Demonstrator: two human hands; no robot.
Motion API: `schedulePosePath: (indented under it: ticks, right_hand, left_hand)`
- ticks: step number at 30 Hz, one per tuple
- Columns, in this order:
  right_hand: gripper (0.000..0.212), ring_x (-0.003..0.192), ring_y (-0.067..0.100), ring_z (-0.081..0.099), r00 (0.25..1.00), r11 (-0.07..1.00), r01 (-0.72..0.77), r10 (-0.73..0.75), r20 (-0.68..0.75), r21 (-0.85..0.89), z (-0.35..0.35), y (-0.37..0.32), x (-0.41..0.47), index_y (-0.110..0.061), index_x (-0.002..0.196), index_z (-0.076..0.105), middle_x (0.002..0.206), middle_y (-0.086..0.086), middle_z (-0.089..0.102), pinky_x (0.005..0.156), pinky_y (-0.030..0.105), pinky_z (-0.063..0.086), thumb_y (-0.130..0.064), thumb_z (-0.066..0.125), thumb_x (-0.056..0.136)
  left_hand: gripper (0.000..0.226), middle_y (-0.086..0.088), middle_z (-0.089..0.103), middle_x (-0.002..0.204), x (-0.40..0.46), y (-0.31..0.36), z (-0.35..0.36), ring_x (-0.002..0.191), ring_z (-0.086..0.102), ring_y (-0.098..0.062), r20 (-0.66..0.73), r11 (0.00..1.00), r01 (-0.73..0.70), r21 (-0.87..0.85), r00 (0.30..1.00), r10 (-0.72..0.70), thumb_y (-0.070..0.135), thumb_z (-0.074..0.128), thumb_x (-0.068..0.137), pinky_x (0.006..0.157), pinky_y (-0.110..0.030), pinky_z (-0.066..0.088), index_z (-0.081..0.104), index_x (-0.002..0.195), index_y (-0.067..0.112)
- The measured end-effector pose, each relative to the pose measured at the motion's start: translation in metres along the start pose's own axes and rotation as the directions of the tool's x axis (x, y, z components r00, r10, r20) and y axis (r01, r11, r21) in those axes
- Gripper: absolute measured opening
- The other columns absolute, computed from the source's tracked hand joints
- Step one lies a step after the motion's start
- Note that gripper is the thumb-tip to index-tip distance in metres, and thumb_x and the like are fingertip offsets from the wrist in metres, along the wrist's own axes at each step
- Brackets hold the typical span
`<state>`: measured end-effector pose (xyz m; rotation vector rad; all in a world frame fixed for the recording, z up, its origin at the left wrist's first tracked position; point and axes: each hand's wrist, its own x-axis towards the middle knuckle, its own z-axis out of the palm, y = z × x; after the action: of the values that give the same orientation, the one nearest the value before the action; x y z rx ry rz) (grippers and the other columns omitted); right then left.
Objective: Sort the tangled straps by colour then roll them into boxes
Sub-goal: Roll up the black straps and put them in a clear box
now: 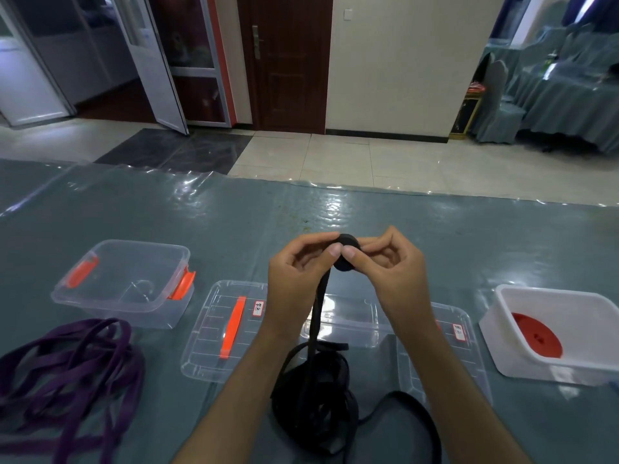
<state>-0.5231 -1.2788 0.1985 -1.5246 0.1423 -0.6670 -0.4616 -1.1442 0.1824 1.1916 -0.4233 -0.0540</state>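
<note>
A: Black strap [316, 380] — where's it at?
B: Both hands, left [299, 264] and right [388, 266], pinch its roll [346, 252] above the table [234, 222]; lid labels [258, 308] unreadable — far side's clear.

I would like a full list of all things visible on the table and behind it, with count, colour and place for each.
black strap: one, black, loose heap near centre, its end wound into a small roll
purple strap: one heap, purple, near left
clear box: one, orange latches, left
lids: two, clear, centre
white box: one, right, holds red roll
door: one, dark brown, far wall
left hand: pinching roll
right hand: pinching roll
</note>
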Motion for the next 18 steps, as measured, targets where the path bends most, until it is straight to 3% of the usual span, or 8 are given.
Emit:
schedulePosePath:
  ticks: [3, 5, 9, 11, 14, 18]
  right_hand:
    - [0.023, 0.085, 0.027, 0.078, 1.0, 1.0, 0.0, 0.0, 0.024, 0.005, 0.002, 0.001, 0.012, 0.0, 0.102, 0.069, 0.091, 0.013, 0.078, 0.081, 0.037, 0.064, -0.001, 0.082, 0.084]
    - [0.02, 0.086, 0.031, 0.078, 1.0, 0.999, 0.021, -0.021, 0.005, 0.029, 0.007, 0.006, 0.018, -0.002, 0.104, 0.073, 0.093, 0.013, 0.078, 0.083, 0.045, 0.064, -0.001, 0.081, 0.085]
    - [0.019, 0.091, 0.038, 0.077, 0.999, 0.996, -0.036, 0.037, -0.011, 0.083, 0.012, 0.024, 0.025, 0.0, 0.095, 0.067, 0.097, 0.021, 0.076, 0.084, 0.058, 0.062, -0.004, 0.082, 0.085]
    - [0.027, 0.091, 0.037, 0.077, 0.994, 0.992, -0.098, 0.094, 0.05, 0.083, 0.006, 0.026, 0.03, 0.003, 0.093, 0.059, 0.095, 0.023, 0.076, 0.08, 0.054, 0.063, -0.007, 0.083, 0.083]
    - [0.027, 0.086, 0.034, 0.078, 0.99, 0.994, -0.09, 0.083, 0.114, 0.061, 0.001, 0.023, 0.04, 0.0, 0.101, 0.065, 0.092, 0.017, 0.078, 0.075, 0.044, 0.064, -0.009, 0.081, 0.082]
    - [0.02, 0.093, 0.032, 0.078, 0.997, 0.971, -0.074, 0.069, 0.033, 0.227, 0.011, 0.025, 0.045, 0.001, 0.106, 0.07, 0.095, 0.013, 0.079, 0.078, 0.037, 0.063, 0.0, 0.073, 0.086]
  left_hand:
    - [0.016, -0.008, 0.079, 0.098, 0.002, -0.006, 0.003, 0.097, 0.076, -0.023, -0.067, 0.999, 0.014, -0.044, 0.998, -0.017, -0.002, 0.073, 0.09, 0.086, -0.028, 0.057, 0.076, 0.101, 0.01]
    - [0.018, -0.009, 0.079, 0.104, 0.006, -0.012, 0.004, 0.103, 0.075, -0.023, -0.091, 0.999, -0.008, -0.048, 0.996, 0.004, -0.001, 0.071, 0.092, 0.089, -0.026, 0.056, 0.077, 0.103, 0.011]
    - [0.023, -0.016, 0.073, 0.113, 0.024, -0.018, -0.004, 0.108, 0.071, -0.019, 0.024, 0.996, -0.064, 0.067, 0.998, 0.063, -0.003, 0.065, 0.096, 0.09, -0.023, 0.055, 0.075, 0.113, 0.008]
    - [0.02, -0.014, 0.075, 0.107, 0.029, -0.021, -0.011, 0.102, 0.073, -0.021, 0.055, 0.994, -0.049, 0.1, 0.998, 0.043, -0.001, 0.068, 0.093, 0.088, -0.025, 0.055, 0.076, 0.111, 0.005]
    - [0.015, -0.012, 0.078, 0.097, 0.033, -0.025, -0.012, 0.094, 0.075, -0.026, -0.015, 0.994, -0.004, 0.113, 1.0, 0.006, 0.002, 0.077, 0.087, 0.085, -0.03, 0.059, 0.075, 0.102, 0.003]
    - [0.023, -0.013, 0.076, 0.109, 0.041, -0.03, -0.01, 0.108, 0.073, -0.026, 0.027, 0.998, 0.004, 0.068, 1.0, -0.006, 0.004, 0.074, 0.088, 0.093, -0.029, 0.056, 0.074, 0.112, 0.003]
